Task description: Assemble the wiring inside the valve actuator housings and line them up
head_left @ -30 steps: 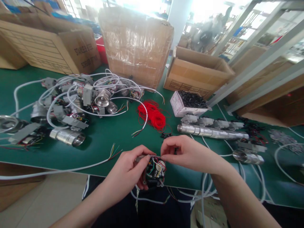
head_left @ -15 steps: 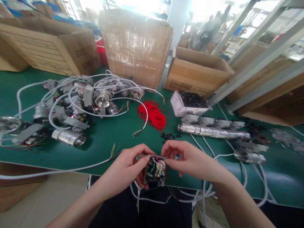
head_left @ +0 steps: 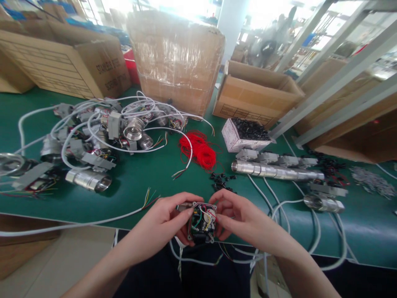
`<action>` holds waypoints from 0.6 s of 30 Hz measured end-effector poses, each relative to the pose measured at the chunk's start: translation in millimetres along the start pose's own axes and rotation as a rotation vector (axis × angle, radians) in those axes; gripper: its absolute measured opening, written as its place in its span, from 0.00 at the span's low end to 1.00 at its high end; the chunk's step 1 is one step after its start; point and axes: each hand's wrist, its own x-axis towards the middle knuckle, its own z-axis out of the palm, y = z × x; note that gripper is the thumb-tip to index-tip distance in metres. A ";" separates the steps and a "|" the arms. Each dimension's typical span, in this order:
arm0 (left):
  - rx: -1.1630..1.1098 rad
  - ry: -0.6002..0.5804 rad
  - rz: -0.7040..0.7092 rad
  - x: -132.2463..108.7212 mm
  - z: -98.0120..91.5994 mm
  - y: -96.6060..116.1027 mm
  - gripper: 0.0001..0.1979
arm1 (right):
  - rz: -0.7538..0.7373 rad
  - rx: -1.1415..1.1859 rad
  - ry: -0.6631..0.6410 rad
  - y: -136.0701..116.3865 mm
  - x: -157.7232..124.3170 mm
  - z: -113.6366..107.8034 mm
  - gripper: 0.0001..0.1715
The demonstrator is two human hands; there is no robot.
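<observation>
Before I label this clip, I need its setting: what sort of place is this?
Likely an assembly workshop, judging by the open wired unit, the cabled metal parts on the green bench and the tangle of red wire.

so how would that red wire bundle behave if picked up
Probably floppy: the red wire bundle is a loose heap of thin strands. Lifting it might also shift the white cable crossing its left side, and its stray edge loops could snag.

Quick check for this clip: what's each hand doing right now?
Left hand: closed, holding the wired housing by its left side.
Right hand: partly curled at the housing's right edge; whether its grip is closed cannot be told.
</observation>
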 end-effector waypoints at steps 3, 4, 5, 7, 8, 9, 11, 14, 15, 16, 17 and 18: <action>-0.039 -0.017 -0.019 -3.9 -1.5 -2.6 0.27 | -0.003 0.049 -0.003 4.9 -3.1 3.8 0.15; -0.052 -0.021 -0.030 -5.2 -1.8 -3.0 0.29 | -0.008 0.064 0.000 6.7 -3.9 4.8 0.16; -0.064 -0.023 -0.043 -6.4 -1.8 -3.1 0.31 | -0.014 0.078 0.008 8.7 -4.6 5.8 0.16; -0.082 -0.024 -0.068 -8.4 -1.3 -2.9 0.34 | -0.024 0.096 0.038 12.5 -6.2 8.2 0.17; -0.090 -0.022 -0.077 -9.1 -0.7 -2.7 0.36 | -0.027 0.100 0.053 14.4 -7.1 9.7 0.18; -0.097 -0.016 -0.081 -9.6 0.0 -2.6 0.37 | -0.031 0.105 0.068 16.1 -8.2 11.5 0.19; -0.110 0.004 -0.082 -10.2 1.5 -2.7 0.38 | -0.042 0.120 0.091 19.4 -10.4 15.9 0.21; -0.121 0.031 -0.075 -10.7 4.1 -3.8 0.39 | -0.058 0.166 0.138 24.9 -12.7 22.9 0.24; -0.119 0.032 -0.071 -10.9 4.9 -4.1 0.40 | -0.059 0.178 0.153 27.1 -12.9 25.0 0.24; -0.114 0.036 -0.066 -11.1 5.7 -4.3 0.39 | -0.064 0.187 0.171 29.4 -12.8 26.9 0.24; -0.108 0.041 -0.059 -11.3 6.5 -4.3 0.39 | -0.077 0.196 0.191 31.8 -12.4 28.6 0.24; -0.105 0.045 -0.054 -11.4 7.1 -4.2 0.39 | -0.091 0.204 0.206 34.0 -12.0 29.9 0.24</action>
